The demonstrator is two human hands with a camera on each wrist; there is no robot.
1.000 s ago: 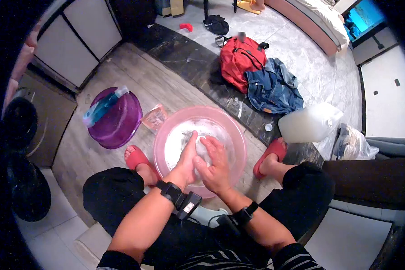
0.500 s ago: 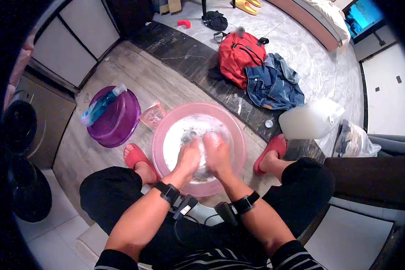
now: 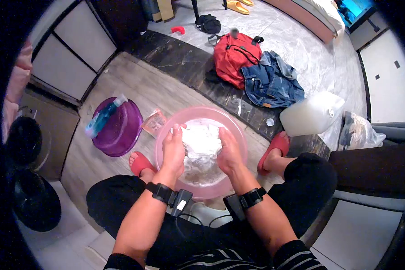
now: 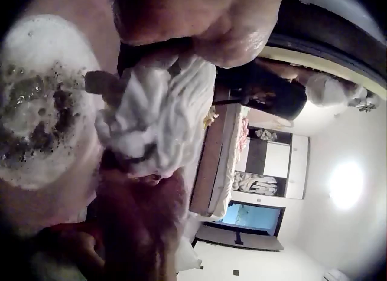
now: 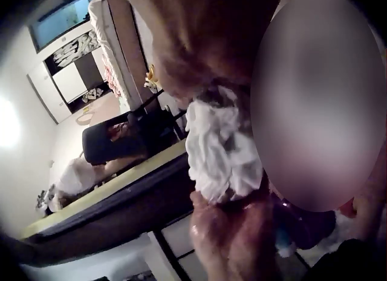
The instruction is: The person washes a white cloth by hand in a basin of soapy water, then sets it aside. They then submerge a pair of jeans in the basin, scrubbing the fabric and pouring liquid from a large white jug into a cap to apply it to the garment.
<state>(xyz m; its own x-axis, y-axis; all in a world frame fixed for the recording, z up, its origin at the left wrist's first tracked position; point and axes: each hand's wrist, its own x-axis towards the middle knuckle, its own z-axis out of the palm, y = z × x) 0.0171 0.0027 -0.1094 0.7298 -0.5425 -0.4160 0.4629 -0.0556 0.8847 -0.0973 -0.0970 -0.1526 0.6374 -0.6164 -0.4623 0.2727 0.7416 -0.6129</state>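
Between the two hands in the head view, a wet white cloth is held up above the pink basin, which holds foamy, greyish water. The left hand grips its left side, and the right hand grips its right side. In the left wrist view the bunched cloth hangs in folds between the left hand and the right hand. In the right wrist view the cloth spans from the right hand to the wet left hand.
An upturned-looking purple basin with a blue bottle on it lies left, beside a small packet. Beyond are a red backpack and denim garment. A white jug and plastic bag stand right.
The hands, earlier together low in the basin, have risen and moved apart. The white cloth, earlier mostly hidden by hands and foam, is now spread between them.
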